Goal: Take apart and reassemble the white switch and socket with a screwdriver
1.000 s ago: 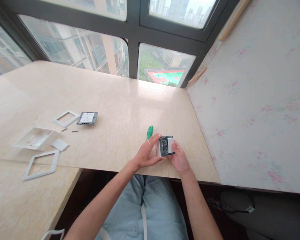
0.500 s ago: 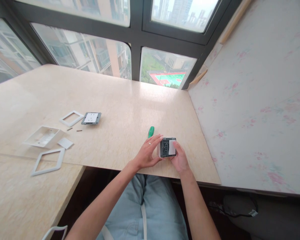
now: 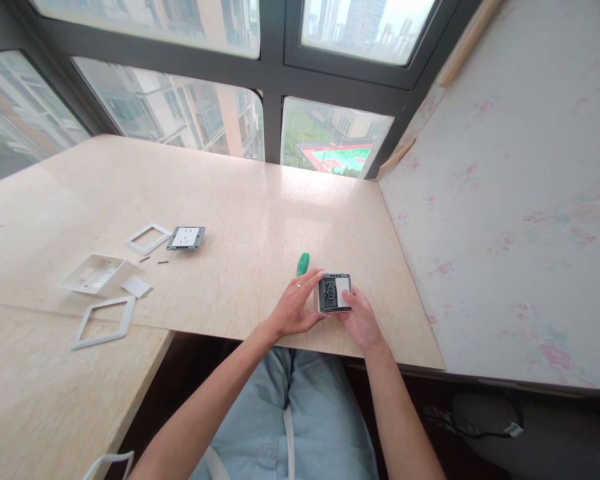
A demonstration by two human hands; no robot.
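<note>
Adjoining floral wall (image 3: 510,167), marbled countertop (image 3: 250,227)

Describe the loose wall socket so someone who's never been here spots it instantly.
Find the marbled countertop below the windows. On its left half, look for the white cover frame nearest the glass; the wall socket lies just right of it. Unlike that hollow frame, it has grey edging and plug slots.

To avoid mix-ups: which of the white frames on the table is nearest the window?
The frame beside the socket; the other frame, by the white plate, lies farther from the window.
</note>
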